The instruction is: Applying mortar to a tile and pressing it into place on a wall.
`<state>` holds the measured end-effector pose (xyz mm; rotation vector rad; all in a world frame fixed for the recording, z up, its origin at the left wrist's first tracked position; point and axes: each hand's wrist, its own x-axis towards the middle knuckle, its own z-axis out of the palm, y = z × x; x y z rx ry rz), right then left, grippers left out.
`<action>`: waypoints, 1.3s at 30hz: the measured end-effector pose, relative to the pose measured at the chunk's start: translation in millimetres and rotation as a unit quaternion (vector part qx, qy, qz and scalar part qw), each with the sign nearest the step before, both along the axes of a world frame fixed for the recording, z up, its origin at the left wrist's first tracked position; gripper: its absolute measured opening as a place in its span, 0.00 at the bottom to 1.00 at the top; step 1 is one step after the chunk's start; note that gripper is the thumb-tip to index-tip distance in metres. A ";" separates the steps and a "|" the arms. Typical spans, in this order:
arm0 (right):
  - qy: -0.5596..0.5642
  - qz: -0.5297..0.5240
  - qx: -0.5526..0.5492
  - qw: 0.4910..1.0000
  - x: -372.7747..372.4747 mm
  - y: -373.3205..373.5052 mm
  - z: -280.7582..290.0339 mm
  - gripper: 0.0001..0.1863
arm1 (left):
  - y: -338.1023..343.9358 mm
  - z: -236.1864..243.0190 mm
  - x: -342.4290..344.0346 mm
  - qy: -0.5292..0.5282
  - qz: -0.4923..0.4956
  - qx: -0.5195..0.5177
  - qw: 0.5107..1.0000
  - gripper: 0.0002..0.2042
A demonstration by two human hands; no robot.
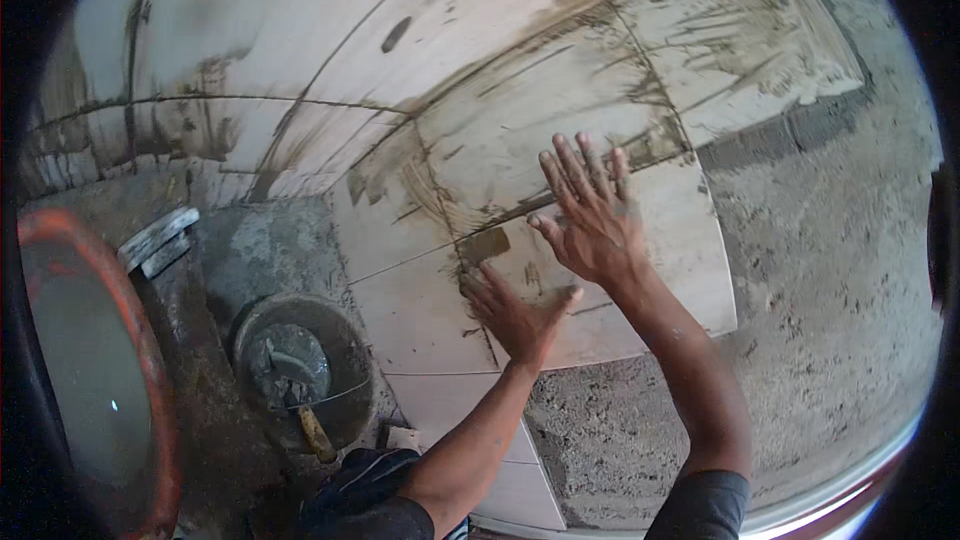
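Note:
My left hand [510, 310] is open, fingers spread over a pale tile [412, 312] near a dark seam smeared with mortar. My right hand [590, 220] also lies open, fingers apart and slightly bent, on a larger pale tile [680, 250] and reaching its upper seam. Neither hand holds anything. Above them, floor tiles [515, 90] carry grey smears and swirls. A small brown patch [487, 245] sits on the seam between my hands.
A bucket [355, 340] at lower left holds grey mix and a wooden-handled trowel [313, 432]. An orange-rimmed tub [150, 340] of cloudy water stands far left beside pale strips [160, 230]. Smeared wall tiles [240, 10] run along the top; rough screed [820, 290] covers the right.

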<state>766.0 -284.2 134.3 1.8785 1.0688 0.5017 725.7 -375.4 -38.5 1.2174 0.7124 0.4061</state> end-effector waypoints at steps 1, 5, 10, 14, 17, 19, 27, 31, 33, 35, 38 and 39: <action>0.011 0.023 0.023 0.999 -12.9 12.7 3.7 0.43 | 0.4 -3.7 -0.9 -0.010 0.003 0.003 1.000 0.75; 0.049 0.081 0.022 0.995 -63.9 64.8 -9.0 0.41 | -10.3 -40.5 5.1 0.007 0.032 0.054 0.998 0.76; -0.018 -0.008 -0.012 1.000 22.6 -12.1 -11.1 0.44 | -8.8 -6.9 7.6 0.005 -0.004 0.019 1.000 0.76; 0.003 -0.025 0.005 1.000 4.0 -17.1 -8.8 0.45 | -10.9 -11.1 9.9 0.013 0.014 0.014 1.000 0.75; 0.002 0.000 0.027 1.000 -45.3 19.1 -9.6 0.45 | -13.4 -34.8 11.1 0.006 0.048 0.045 0.998 0.73; 0.005 0.068 0.025 0.997 -66.8 45.9 -15.9 0.45 | -8.0 -42.2 15.3 -0.022 -0.004 -0.019 1.000 0.67; -0.011 -0.006 -0.022 1.000 24.7 -15.9 -27.8 0.46 | -14.0 -19.0 16.9 -0.011 0.029 -0.007 0.999 0.45; 0.063 0.015 0.027 0.998 -26.1 30.5 -31.0 0.45 | -19.2 -37.5 17.2 -0.010 0.071 0.034 0.997 0.42; 0.078 0.092 0.018 0.993 -50.3 55.7 -43.1 0.45 | -23.6 -46.5 16.3 -0.018 0.109 0.065 0.992 0.40; 0.067 0.106 0.010 0.992 -21.1 38.1 -54.8 0.45 | -24.2 -43.7 18.7 -0.050 0.112 0.035 0.992 0.39; 0.022 -0.014 -0.043 0.999 29.0 -4.8 -57.1 0.47 | -14.8 -19.9 21.9 -0.044 0.079 -0.027 0.996 0.39; 0.028 -0.014 -0.044 0.999 28.1 -4.9 -61.5 0.47 | -14.3 -23.8 20.2 -0.052 0.097 -0.031 0.994 0.38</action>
